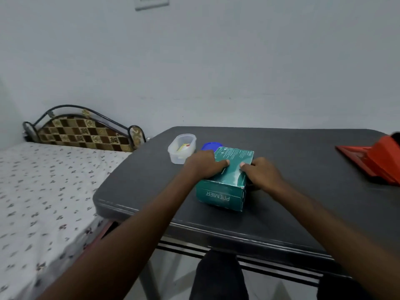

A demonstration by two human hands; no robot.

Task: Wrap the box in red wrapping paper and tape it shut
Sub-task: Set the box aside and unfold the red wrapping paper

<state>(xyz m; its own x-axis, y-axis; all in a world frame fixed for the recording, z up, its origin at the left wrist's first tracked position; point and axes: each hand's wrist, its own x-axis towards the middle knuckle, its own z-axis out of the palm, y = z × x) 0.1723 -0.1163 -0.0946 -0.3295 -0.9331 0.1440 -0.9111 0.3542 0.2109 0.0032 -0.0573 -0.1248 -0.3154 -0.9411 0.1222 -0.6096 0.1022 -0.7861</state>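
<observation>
Fingers: our left hand (pixel 202 165) and right hand (pixel 263 173) wrap around the green box (pixel 225 180), thumbs on top | box: on the dark table (pixel 281 191) | risk: red paper (pixel 372 161) lies far right, so reaching may knock it off.

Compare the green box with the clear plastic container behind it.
The green box is opaque, printed card with square corners; the clear container is see-through with rounded corners. The box is closed and larger; the container is open on top, something yellowish inside. The left hand and right hand grip the box; nothing touches the container. Both rest on the dark table.
</observation>
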